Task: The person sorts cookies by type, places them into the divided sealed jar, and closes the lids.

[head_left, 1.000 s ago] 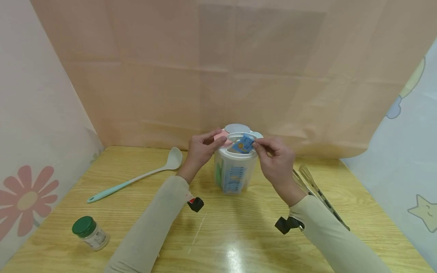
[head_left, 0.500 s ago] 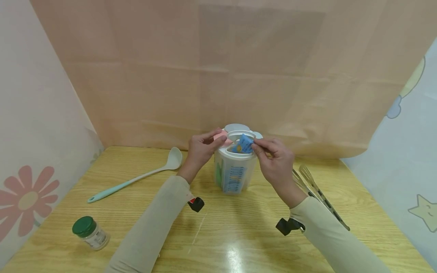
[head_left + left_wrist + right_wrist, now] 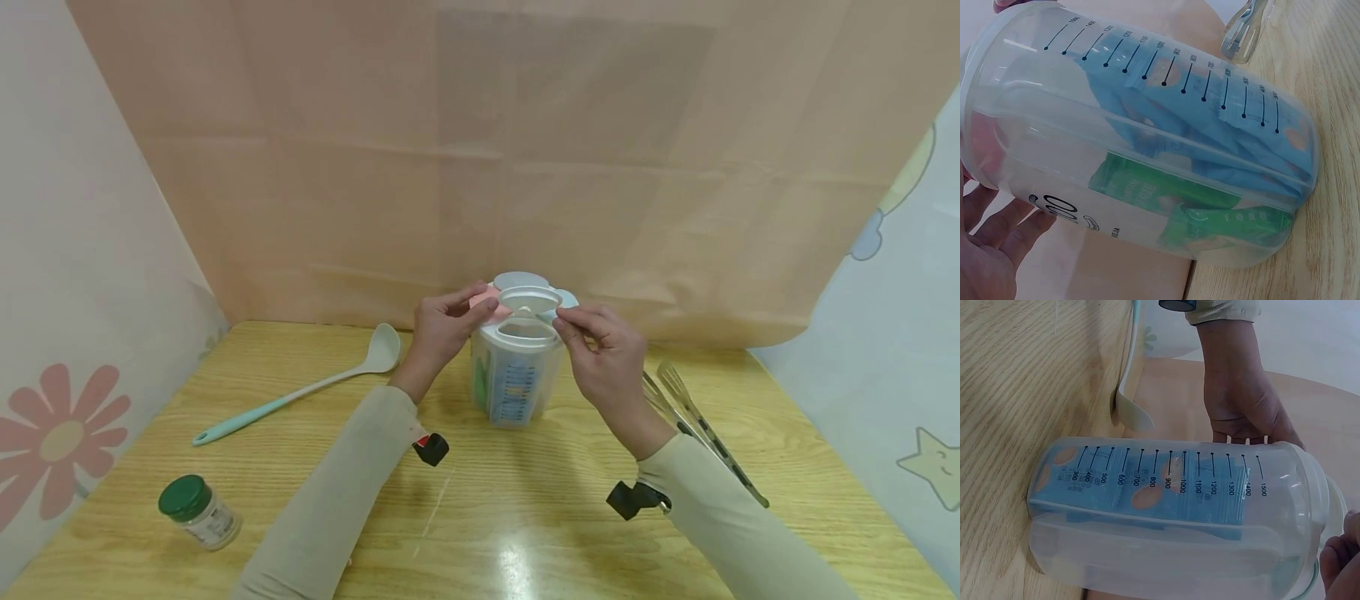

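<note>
From the head view, the blue packet that the right hand [image 3: 603, 350] held at the top of the jar [image 3: 517, 367] half a second ago is gone from the fingers. Blue packets [image 3: 516, 385] now sit inside the jar. The right hand has its fingers curled, with thumb and first finger pinching the small white flap lid [image 3: 529, 298] over the hole. The left hand [image 3: 442, 329] has not moved; its curled fingers touch the pink lid piece [image 3: 487, 304] at the jar's top edge. The jar stands upright in the middle of the tabletop [image 3: 480, 517], between both hands.

From the left wrist view, the clear jar [image 3: 1141, 150] holds blue packets [image 3: 1210, 137] and green packets [image 3: 1197, 209].

From the right wrist view, the left hand [image 3: 1241, 406] rests behind the jar [image 3: 1172, 519].
</note>
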